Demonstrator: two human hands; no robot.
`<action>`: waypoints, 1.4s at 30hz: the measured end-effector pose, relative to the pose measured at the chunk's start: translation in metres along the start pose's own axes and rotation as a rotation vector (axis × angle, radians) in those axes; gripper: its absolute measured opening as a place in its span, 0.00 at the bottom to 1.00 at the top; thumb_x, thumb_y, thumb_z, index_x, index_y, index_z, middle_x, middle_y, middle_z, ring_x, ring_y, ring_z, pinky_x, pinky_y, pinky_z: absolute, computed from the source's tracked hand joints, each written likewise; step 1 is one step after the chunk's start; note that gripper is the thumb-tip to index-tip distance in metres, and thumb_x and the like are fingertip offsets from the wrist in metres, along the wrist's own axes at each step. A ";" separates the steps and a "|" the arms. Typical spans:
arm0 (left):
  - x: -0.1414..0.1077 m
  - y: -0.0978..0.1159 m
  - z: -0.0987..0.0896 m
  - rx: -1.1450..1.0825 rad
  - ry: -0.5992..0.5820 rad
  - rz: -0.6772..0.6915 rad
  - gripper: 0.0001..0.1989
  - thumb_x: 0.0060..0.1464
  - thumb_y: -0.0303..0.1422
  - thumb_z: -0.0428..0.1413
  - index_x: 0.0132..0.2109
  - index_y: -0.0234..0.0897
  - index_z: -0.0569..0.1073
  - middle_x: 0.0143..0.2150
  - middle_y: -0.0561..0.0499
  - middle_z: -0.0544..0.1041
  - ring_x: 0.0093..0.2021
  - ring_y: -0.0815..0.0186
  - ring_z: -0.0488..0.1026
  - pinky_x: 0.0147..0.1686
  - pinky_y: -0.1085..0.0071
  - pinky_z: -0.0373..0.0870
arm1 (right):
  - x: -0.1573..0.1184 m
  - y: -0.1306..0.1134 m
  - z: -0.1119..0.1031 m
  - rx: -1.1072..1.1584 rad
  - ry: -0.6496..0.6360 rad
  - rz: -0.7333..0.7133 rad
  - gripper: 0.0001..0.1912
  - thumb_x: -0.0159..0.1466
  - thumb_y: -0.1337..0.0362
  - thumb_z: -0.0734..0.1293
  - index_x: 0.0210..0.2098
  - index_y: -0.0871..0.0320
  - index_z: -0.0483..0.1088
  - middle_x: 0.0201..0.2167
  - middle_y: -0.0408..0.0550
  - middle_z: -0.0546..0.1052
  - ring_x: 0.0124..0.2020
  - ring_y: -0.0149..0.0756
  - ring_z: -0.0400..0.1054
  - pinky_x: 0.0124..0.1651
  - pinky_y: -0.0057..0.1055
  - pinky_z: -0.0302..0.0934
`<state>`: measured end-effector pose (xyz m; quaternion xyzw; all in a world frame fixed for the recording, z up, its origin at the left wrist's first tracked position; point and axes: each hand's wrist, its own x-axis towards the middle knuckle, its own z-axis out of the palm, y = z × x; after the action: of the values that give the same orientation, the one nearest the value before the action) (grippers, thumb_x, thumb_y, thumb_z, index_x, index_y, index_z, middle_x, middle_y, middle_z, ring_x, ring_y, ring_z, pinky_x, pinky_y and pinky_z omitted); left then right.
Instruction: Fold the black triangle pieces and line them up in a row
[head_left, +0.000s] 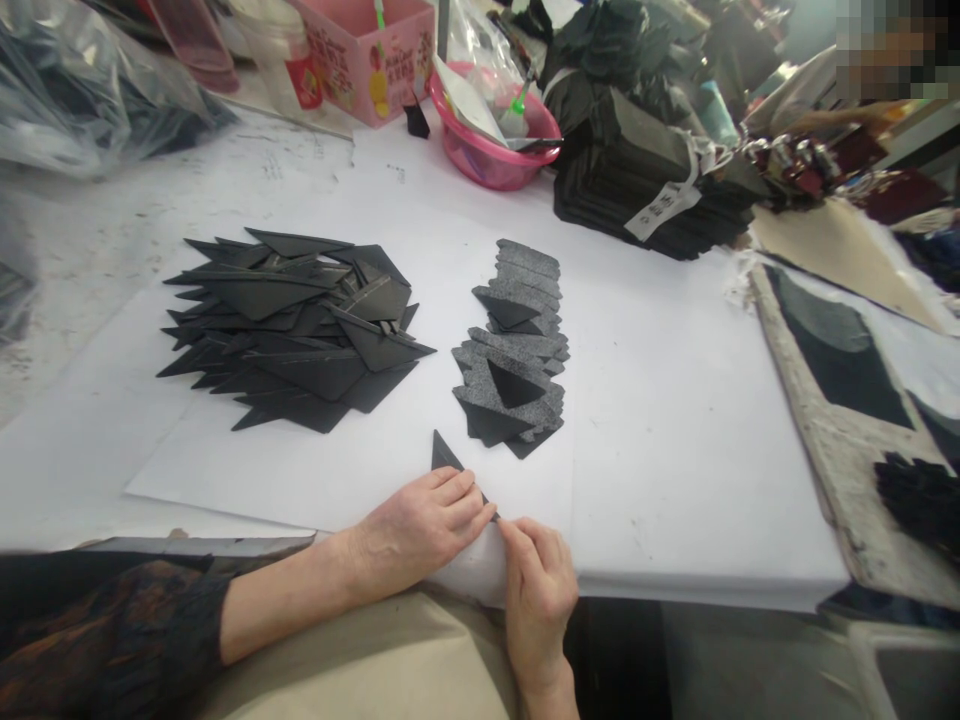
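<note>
A black triangular piece [445, 452] lies at the near edge of the white-covered table, its pointed tip showing beyond my fingers. My left hand [427, 515] presses over its middle with the fingers together. At its near end, the bent fingers of my right hand [541, 575] pinch the corner. Much of the piece is hidden beneath the hands. Farther off to the left is a heap of black triangular pieces [292, 330]. Straight ahead lies an overlapping row of speckled grey and black pieces [517, 345], several showing plain black faces.
A pink basin [495, 165] holding a green-tipped bottle stands at the back, beside a pink box [367, 60]. Bundled black sheets [630, 165] with a white label are at the back right. A worn board [847, 430] borders the right side; plastic-wrapped material [97, 90] lies back left.
</note>
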<state>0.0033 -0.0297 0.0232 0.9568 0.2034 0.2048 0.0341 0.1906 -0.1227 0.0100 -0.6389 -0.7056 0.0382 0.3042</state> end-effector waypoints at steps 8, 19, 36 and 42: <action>0.003 0.000 0.000 -0.018 -0.054 0.000 0.11 0.67 0.23 0.48 0.53 0.28 0.70 0.48 0.44 0.72 0.52 0.59 0.69 0.55 0.61 0.69 | 0.000 0.000 0.001 -0.008 -0.001 0.006 0.10 0.66 0.75 0.66 0.43 0.57 0.75 0.35 0.48 0.75 0.37 0.32 0.67 0.41 0.30 0.62; -0.005 -0.004 0.006 -0.070 0.030 0.028 0.12 0.66 0.24 0.52 0.55 0.29 0.70 0.49 0.43 0.73 0.53 0.58 0.70 0.56 0.60 0.70 | 0.001 0.000 0.003 -0.002 0.016 -0.003 0.11 0.65 0.76 0.66 0.43 0.56 0.75 0.34 0.48 0.75 0.36 0.33 0.67 0.40 0.30 0.62; -0.006 -0.003 0.011 -0.063 0.001 0.028 0.13 0.66 0.24 0.50 0.55 0.30 0.71 0.50 0.44 0.73 0.54 0.57 0.69 0.57 0.59 0.68 | -0.003 0.007 0.003 0.043 0.024 0.014 0.16 0.64 0.76 0.66 0.47 0.54 0.74 0.36 0.47 0.74 0.37 0.32 0.66 0.40 0.30 0.63; -0.023 0.001 0.022 -0.077 0.139 -0.028 0.16 0.64 0.27 0.47 0.55 0.40 0.73 0.52 0.50 0.76 0.53 0.57 0.72 0.55 0.59 0.68 | -0.001 -0.007 0.008 -0.054 0.063 0.131 0.07 0.68 0.61 0.65 0.35 0.53 0.75 0.30 0.44 0.72 0.31 0.32 0.66 0.35 0.29 0.59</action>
<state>-0.0067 -0.0398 -0.0056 0.9354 0.2105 0.2778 0.0596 0.1801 -0.1222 0.0060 -0.6924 -0.6533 0.0188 0.3057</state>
